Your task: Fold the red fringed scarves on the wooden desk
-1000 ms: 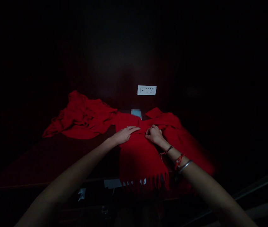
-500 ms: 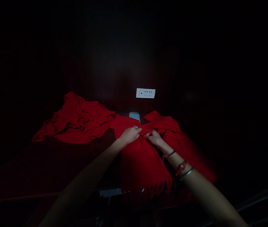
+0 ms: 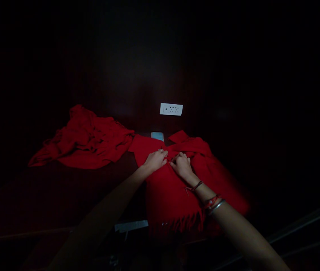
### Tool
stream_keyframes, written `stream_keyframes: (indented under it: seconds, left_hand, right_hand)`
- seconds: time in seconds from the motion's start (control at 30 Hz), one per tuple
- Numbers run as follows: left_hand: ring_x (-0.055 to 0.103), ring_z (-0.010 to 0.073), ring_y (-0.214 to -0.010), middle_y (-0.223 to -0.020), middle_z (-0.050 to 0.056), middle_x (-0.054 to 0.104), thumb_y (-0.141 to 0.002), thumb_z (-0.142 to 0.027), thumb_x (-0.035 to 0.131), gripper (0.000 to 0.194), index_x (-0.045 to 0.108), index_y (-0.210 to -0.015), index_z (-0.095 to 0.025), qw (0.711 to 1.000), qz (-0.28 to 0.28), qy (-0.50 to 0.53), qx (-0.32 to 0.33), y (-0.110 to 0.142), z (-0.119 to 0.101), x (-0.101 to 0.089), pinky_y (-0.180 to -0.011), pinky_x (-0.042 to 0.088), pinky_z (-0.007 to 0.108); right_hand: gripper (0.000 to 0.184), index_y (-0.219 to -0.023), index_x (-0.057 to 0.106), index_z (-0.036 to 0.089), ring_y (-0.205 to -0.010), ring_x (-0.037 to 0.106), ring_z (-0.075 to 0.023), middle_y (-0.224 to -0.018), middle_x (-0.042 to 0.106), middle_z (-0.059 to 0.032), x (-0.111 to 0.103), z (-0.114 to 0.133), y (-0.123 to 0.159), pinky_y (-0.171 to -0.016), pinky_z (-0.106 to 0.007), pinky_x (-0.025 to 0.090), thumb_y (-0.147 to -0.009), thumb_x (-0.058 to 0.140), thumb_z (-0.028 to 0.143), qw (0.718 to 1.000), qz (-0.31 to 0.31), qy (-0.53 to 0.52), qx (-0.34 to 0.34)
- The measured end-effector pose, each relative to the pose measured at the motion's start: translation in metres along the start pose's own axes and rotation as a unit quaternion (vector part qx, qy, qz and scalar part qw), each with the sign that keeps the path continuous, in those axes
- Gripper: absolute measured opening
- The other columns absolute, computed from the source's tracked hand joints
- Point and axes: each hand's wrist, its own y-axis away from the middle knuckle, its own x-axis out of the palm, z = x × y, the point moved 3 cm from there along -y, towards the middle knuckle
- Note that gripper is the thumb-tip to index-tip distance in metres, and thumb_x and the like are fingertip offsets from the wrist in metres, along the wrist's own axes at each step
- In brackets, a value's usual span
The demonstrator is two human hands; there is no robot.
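A red fringed scarf [image 3: 171, 195] lies across a dark table [image 3: 63, 195], its fringe hanging over the near edge. My left hand [image 3: 155, 160] and my right hand [image 3: 181, 165] sit side by side on the scarf's middle, fingers curled and pinching the red cloth between them. My right wrist wears a red thread, a dark band and a metal bangle. The scene is very dim.
A crumpled heap of red cloth [image 3: 84, 139] lies at the table's back left. A white wall socket [image 3: 171, 109] is on the dark panel behind. A small pale object [image 3: 157, 135] sits behind the scarf. A white strip [image 3: 131, 226] shows below the table edge.
My left hand went from lying flat to curled, pinching the scarf. My right hand moved left until the two hands nearly touch. The view shifted slightly.
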Motion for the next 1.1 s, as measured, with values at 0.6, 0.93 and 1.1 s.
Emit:
stream_keyframes:
  seconds: [0.6,0.93,1.1]
  left_hand:
    - [0.013,0.0228,-0.123,-0.135,0.007,0.018,-0.074,-0.042,0.041,0.073,-0.003,-0.13,-0.023,0.975,0.122,0.184,-0.006,0.017,0.019,0.008,-0.097,0.015,0.042]
    - [-0.003,0.0211,-0.124,-0.137,0.009,0.0,-0.072,-0.047,0.043,0.079,0.0,-0.131,-0.016,0.957,0.219,0.189,0.035,0.049,0.032,-0.017,-0.099,0.008,0.037]
    - [-0.003,0.0206,-0.124,-0.138,0.003,-0.001,-0.072,-0.041,0.047,0.078,0.002,-0.132,-0.021,0.955,0.209,0.202,0.054,0.078,0.056,-0.023,-0.1,0.008,0.035]
  right_hand:
    - [0.028,-0.098,0.054,0.017,-0.092,0.043,-0.0196,-0.099,0.052,-0.0104,-0.01,0.005,0.012,-0.075,-0.031,0.03,-0.081,0.032,0.017,0.992,-0.028,0.057,-0.106]
    - [0.025,-0.086,0.059,0.015,-0.086,0.045,-0.018,-0.09,0.057,-0.0081,-0.021,-0.004,0.019,-0.074,-0.028,0.029,-0.081,0.036,0.02,0.977,-0.013,0.063,-0.202]
    - [0.027,-0.081,0.06,0.014,-0.082,0.047,-0.017,-0.091,0.056,-0.0093,-0.011,-0.008,0.028,-0.073,-0.028,0.029,-0.081,0.033,0.015,0.969,0.043,0.091,-0.224]
